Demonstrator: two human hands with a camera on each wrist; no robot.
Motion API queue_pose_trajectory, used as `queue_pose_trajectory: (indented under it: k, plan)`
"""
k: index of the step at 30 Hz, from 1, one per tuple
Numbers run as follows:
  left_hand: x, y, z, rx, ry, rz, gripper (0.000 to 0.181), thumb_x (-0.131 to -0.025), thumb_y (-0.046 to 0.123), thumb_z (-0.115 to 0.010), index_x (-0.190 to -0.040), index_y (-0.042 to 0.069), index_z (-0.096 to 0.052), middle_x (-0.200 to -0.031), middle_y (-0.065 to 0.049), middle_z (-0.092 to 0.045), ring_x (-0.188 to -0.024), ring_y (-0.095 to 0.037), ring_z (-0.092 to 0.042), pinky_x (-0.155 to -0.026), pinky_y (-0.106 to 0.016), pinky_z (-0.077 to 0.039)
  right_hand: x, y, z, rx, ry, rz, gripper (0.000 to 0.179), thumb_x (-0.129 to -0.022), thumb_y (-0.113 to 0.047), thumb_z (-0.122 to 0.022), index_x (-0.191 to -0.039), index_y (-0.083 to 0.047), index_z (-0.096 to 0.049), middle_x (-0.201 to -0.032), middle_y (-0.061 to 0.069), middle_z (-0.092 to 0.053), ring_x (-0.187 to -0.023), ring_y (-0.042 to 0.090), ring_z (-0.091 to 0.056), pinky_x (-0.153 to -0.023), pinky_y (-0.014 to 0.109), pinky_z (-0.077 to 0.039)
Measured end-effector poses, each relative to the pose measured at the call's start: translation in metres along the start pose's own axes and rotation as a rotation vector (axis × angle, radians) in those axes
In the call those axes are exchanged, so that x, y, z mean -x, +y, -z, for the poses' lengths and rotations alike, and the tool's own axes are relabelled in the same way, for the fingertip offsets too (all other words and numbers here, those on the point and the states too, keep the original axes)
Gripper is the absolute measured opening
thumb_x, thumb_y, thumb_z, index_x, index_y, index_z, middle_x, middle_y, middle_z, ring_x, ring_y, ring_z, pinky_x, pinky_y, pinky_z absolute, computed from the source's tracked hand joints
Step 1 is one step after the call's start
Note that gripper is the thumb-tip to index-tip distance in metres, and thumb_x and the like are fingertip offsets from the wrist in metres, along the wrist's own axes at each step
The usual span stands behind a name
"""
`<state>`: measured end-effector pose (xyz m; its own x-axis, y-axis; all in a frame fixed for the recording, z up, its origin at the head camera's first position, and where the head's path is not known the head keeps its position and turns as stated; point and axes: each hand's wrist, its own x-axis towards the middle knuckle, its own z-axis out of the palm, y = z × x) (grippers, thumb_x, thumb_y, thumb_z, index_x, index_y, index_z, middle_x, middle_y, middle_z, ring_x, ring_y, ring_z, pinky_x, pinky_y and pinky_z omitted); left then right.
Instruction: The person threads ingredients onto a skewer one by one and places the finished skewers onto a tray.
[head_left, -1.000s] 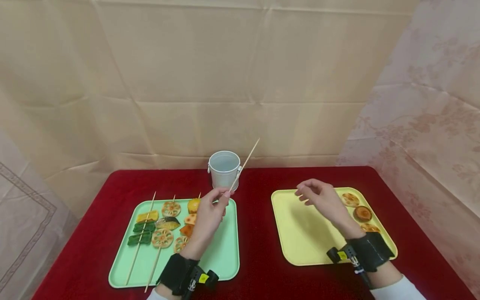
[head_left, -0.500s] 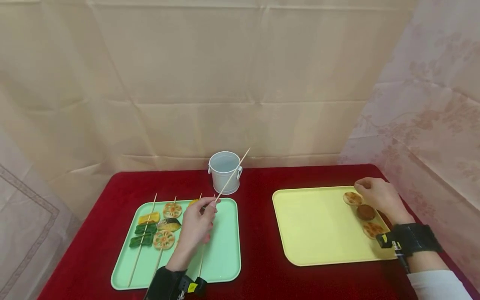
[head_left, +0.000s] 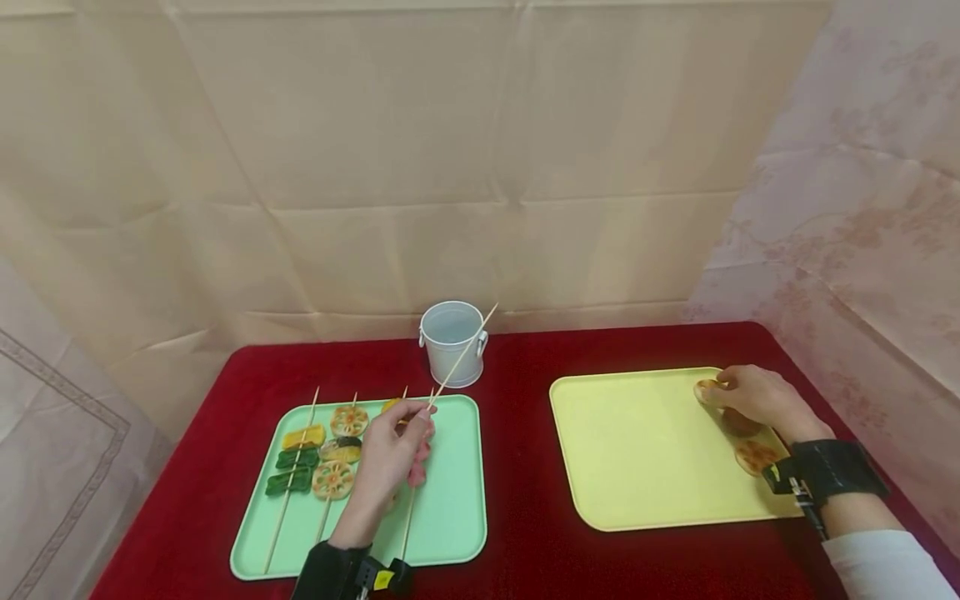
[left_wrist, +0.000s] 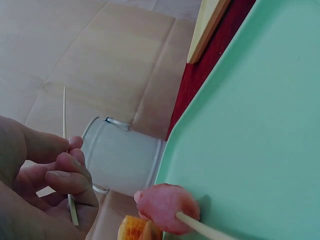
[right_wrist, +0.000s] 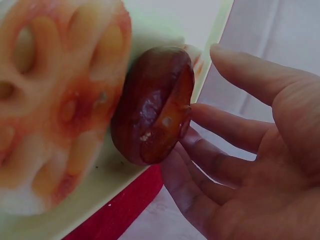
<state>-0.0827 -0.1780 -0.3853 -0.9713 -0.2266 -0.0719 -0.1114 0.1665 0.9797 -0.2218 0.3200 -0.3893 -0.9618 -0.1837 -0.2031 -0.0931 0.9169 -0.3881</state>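
Note:
My left hand (head_left: 386, 454) pinches a thin wooden skewer (head_left: 465, 357) between thumb and fingers, its pointed end up and to the right over the green tray (head_left: 453, 508). At the yellow tray (head_left: 630, 450), the thumb and fingers of my right hand (head_left: 768, 404) stand spread at the far lotus root slice (head_left: 705, 390). A brown mushroom cap (right_wrist: 150, 110) lies beside them, with the near lotus root slice (right_wrist: 70, 107) on its other side. In the right wrist view the far slice is mostly hidden behind the mushroom cap.
Loaded skewers lie on the green tray: green and yellow vegetables (head_left: 292, 479), lotus root with a dark-skinned piece (head_left: 340, 450), and pink pieces (left_wrist: 167, 207). A small white bucket (head_left: 452, 342) stands behind the tray. Red cloth (head_left: 517, 467) covers the table.
My right hand has moved right across the yellow tray, then down to the far lotus root slice. My left hand has shifted a little left and down with the skewer.

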Motion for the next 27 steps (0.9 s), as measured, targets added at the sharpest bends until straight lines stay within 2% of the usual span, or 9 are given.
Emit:
queue_pose_trajectory:
  k: [6, 11, 15, 18, 21, 27]
  plan:
    - [0.001, -0.002, 0.004, -0.004, -0.018, 0.008, 0.021, -0.104, 0.012, -0.063, -0.119, -0.002, -0.067, -0.086, -0.026, -0.062, -0.053, -0.031, -0.055, -0.041, -0.03, -0.05, -0.001, 0.0, -0.005, 0.059, 0.012, 0.021, 0.07, -0.093, -0.041, -0.075, -0.123, 0.019, -0.056, -0.107, 0.033, -0.066, -0.095, 0.046, -0.06, -0.082, 0.065, -0.051]
    - [0.002, -0.003, 0.007, 0.003, -0.028, 0.019, 0.021, -0.104, 0.013, -0.064, -0.119, -0.002, -0.067, -0.086, -0.026, -0.063, -0.051, -0.03, -0.055, -0.042, -0.031, -0.051, 0.001, 0.001, -0.007, 0.07, 0.026, 0.026, 0.066, -0.091, -0.038, -0.077, -0.12, 0.018, -0.057, -0.094, 0.023, -0.066, -0.085, 0.039, -0.058, -0.077, 0.06, -0.052]
    - [0.0, -0.003, 0.007, -0.006, -0.014, 0.015, 0.021, -0.104, 0.012, -0.064, -0.119, -0.001, -0.069, -0.089, -0.025, -0.065, -0.054, -0.029, -0.057, -0.043, -0.033, -0.052, 0.001, 0.002, -0.009, 0.064, 0.052, 0.036, 0.058, -0.091, -0.035, -0.076, -0.116, 0.015, -0.061, -0.088, 0.017, -0.063, -0.081, 0.036, -0.056, -0.074, 0.056, -0.052]
    - [-0.002, -0.003, 0.007, -0.055, 0.009, -0.004, 0.019, -0.103, 0.012, -0.065, -0.118, 0.0, -0.071, -0.091, -0.023, -0.067, -0.057, -0.029, -0.061, -0.045, -0.032, -0.052, 0.001, 0.004, -0.009, 0.062, 0.068, 0.033, 0.057, -0.092, -0.036, -0.075, -0.114, 0.014, -0.062, -0.089, 0.018, -0.063, -0.082, 0.036, -0.056, -0.074, 0.056, -0.051]
    - [-0.003, -0.004, 0.007, -0.093, 0.022, -0.017, 0.018, -0.103, 0.011, -0.065, -0.116, 0.002, -0.072, -0.091, -0.022, -0.069, -0.06, -0.029, -0.063, -0.048, -0.03, -0.052, 0.003, 0.006, -0.006, 0.038, 0.08, 0.011, 0.06, -0.091, -0.039, -0.075, -0.115, 0.015, -0.062, -0.093, 0.021, -0.064, -0.085, 0.038, -0.057, -0.075, 0.055, -0.051]
    - [-0.005, -0.003, 0.007, -0.111, 0.02, -0.019, 0.018, -0.103, 0.011, -0.065, -0.116, 0.001, -0.072, -0.09, -0.021, -0.069, -0.06, -0.028, -0.062, -0.049, -0.029, -0.052, 0.009, 0.003, 0.001, -0.071, 0.12, -0.055, 0.063, -0.092, -0.044, -0.073, -0.115, 0.011, -0.053, -0.096, 0.02, -0.062, -0.086, 0.036, -0.056, -0.068, 0.04, -0.047]
